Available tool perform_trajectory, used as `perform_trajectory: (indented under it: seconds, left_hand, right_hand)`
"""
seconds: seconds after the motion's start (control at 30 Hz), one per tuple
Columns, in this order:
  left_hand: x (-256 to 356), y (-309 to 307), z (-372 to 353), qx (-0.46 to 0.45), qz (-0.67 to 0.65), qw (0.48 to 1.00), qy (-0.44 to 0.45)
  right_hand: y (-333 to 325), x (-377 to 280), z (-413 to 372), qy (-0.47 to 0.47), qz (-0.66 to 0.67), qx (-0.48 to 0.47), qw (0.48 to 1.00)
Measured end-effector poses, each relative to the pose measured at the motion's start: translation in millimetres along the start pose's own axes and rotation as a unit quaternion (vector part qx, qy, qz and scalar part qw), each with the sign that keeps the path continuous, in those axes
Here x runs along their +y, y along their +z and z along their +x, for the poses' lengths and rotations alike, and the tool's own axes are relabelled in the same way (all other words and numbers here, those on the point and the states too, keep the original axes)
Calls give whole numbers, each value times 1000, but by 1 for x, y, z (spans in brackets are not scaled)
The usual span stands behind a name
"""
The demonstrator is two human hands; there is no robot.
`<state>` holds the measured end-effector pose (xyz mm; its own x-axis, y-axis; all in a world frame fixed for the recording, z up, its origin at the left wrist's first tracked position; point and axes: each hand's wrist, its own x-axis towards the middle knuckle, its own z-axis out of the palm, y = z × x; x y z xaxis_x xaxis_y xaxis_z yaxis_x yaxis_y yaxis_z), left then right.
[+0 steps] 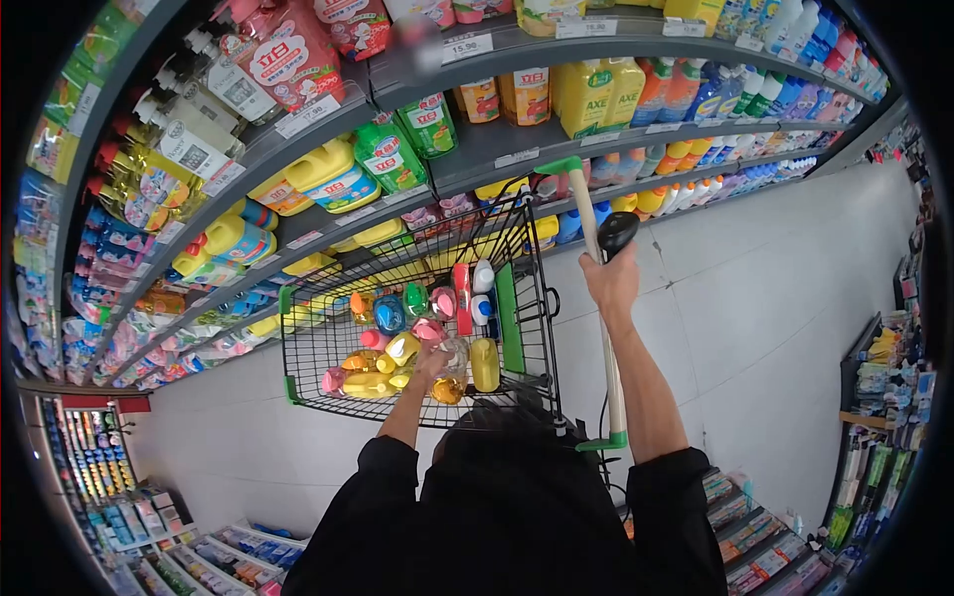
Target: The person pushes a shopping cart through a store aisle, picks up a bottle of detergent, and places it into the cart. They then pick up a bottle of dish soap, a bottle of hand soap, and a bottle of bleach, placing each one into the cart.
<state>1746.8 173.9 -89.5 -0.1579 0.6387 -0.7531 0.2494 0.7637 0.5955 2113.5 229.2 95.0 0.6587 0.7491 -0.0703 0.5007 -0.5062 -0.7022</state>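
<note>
While the right hand [614,281] clamps its fingers round the black grip [618,231], likely steadying the cart [510,323], the left hand [434,360] reaches among crowded bottles [485,366], its fingers' spread unclear.

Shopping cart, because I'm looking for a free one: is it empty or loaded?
Loaded: bottles of several colours sit inside the cart, and the left hand reaches in among them.

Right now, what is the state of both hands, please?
Left hand: among the bottles; grip cannot be told.
Right hand: closed on a black object.
</note>
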Motion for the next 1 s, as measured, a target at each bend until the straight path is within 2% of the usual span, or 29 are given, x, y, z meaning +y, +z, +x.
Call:
perform_trajectory:
  seconds: [0.07,0.13,0.17,0.23,0.27,0.33,0.37,0.43,0.47,0.53,0.6,0.67,0.7,0.77,0.8,0.83,0.87,0.9,1.0]
  left_hand:
    - [-36,-6,48,0,13,1000,-8]
    - [-31,-7,55,-65,11,998,16]
    - [-30,-6,59,-67,15,997,21]
    - [11,6,14,-103,46,992,-50]
    - [17,10,10,-107,51,992,-46]
    - [14,13,7,-158,-29,985,-71]
    - [13,15,5,-163,-19,984,-74]
    - [8,18,13,-140,-117,976,-120]
    - [1,19,27,-143,-110,977,-116]
    - [-39,9,85,-238,-178,950,-90]
    - [-38,12,75,-159,-166,970,-74]
    - [-37,12,71,-152,-112,980,-61]
    - [-29,9,67,-147,-118,981,-46]
    - [-11,-3,44,-75,59,995,33]
    - [1,-19,32,-64,46,996,38]
    - [15,-40,17,-76,148,976,143]
    - [36,-62,-4,-85,252,933,243]
    - [81,-84,-56,-77,321,909,255]
    - [159,-143,-138,-75,441,799,403]
  right_hand:
    - [4,5,1,-3,4,6,1000]
    - [4,8,-1,-8,6,16,1000]
    - [5,9,-1,-12,9,16,1000]
    - [6,10,-2,-12,12,22,1000]
    - [6,10,-2,-16,5,20,1000]
    - [6,13,-7,-6,-5,21,1000]
    - [7,13,-9,-14,-11,34,999]
    - [9,13,-11,-30,-10,56,998]
    - [9,13,-12,-26,-7,63,998]
    - [8,7,-15,-23,-42,79,996]
    - [13,7,-17,-24,-46,105,993]
    - [12,1,-18,-17,-63,110,992]
    - [11,1,-19,-29,-59,118,991]
    - [11,0,-19,-26,-75,126,989]
    - [11,0,-19,-33,-76,128,988]
    - [12,0,-19,-17,-72,119,990]
    - [12,3,-18,-27,-74,117,990]
    - [13,6,-17,-39,-76,120,989]
    - [12,12,-22,-51,-78,125,988]
